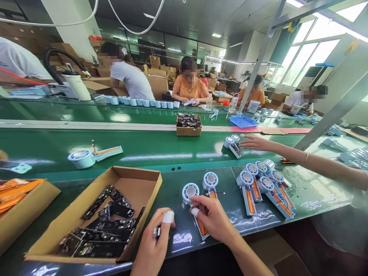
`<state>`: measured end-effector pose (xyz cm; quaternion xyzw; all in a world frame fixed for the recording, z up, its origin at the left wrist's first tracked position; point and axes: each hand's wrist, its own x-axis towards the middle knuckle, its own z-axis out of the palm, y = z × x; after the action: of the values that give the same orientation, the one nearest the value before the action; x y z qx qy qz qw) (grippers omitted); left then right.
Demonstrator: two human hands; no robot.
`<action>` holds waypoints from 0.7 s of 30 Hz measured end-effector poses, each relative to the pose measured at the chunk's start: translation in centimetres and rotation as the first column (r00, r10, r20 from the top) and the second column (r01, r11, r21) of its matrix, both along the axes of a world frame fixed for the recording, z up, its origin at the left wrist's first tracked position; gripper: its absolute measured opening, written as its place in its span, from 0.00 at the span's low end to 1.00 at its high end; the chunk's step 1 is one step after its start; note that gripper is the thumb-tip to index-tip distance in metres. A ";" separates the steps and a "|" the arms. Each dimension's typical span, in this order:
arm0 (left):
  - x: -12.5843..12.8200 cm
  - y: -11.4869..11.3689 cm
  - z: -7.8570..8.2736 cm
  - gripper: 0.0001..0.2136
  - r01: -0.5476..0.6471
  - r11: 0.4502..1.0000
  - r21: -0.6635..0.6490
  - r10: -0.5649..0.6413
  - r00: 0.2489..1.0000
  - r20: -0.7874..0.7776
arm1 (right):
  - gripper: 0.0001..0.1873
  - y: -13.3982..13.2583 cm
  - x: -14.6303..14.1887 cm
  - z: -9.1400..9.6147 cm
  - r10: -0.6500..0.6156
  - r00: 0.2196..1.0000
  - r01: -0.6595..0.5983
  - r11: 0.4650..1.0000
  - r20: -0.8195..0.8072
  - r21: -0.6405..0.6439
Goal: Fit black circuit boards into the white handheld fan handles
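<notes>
At the near edge of a green workbench (169,178), seen from the head camera, a person's two bare hands are working close together.

The left hand (151,247) is rising from the bottom of the frame. Its thumb and taped forefinger are pinching a small circuit board (156,232) and holding it just above the bench.

The right hand (214,219) is lying just to the right of it. Its fingers are curling down onto the handle of a fan unit (191,191) and gripping it. The unit is lying flat on the bench, its round white head pointing away and an orange strip showing in the handle under the palm. A second fan unit (210,180) is lying just beside it.

To the left, an open cardboard box (138,184) is sitting on the bench, holding a loose heap of dark circuit boards (107,230). To the right, a group of fan units (266,186) is lying fanned out, touching one another.

Beyond the bench, a green conveyor belt (158,147) is running across the frame. A co-worker's hand (254,143) is reaching in from the right with open fingers, touching a unit on the belt (234,146). Across the belt, other people are sitting at work.
</notes>
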<state>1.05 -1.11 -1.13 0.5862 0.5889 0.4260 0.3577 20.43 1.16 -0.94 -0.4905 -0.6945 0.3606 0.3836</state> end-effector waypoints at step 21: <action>2.8 1.7 -2.3 0.24 0.147 0.980 -0.134 -0.118 0.972 0.202 | 0.12 3.5 1.5 6.3 0.316 0.912 -0.309 0.949 0.262 -0.066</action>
<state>3.82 0.62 -3.45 0.5521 0.5409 0.4110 0.4834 21.96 4.63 5.38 -0.4221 -0.8053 0.3553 0.2172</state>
